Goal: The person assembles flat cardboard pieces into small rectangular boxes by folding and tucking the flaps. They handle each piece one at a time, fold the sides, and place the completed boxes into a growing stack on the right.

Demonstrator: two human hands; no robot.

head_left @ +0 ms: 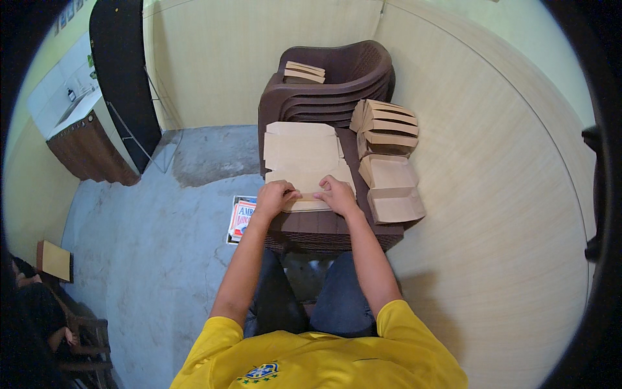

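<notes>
A flat brown cardboard box blank [301, 152] lies before me on a dark brown woven-pattern seat or table [304, 222]. My left hand [277, 196] has its fingers curled at the blank's near left part, thumb and fingertips pinching a fold of card. Beside it my right hand [337, 195] grips the same near strip further right, its fingers bent down onto the card. A narrow band of card shows between the two hands. The blank's far panel and side flaps lie flat.
Right of the blank sits an open folded cardboard box [395, 188], with several nested boxes [392, 126] behind it. Stacked brown plastic chairs [337, 78] hold more folded card [304, 72]. Printed papers [243, 217] lie at the left. A wall [492, 194] bounds the right; another person sits far left.
</notes>
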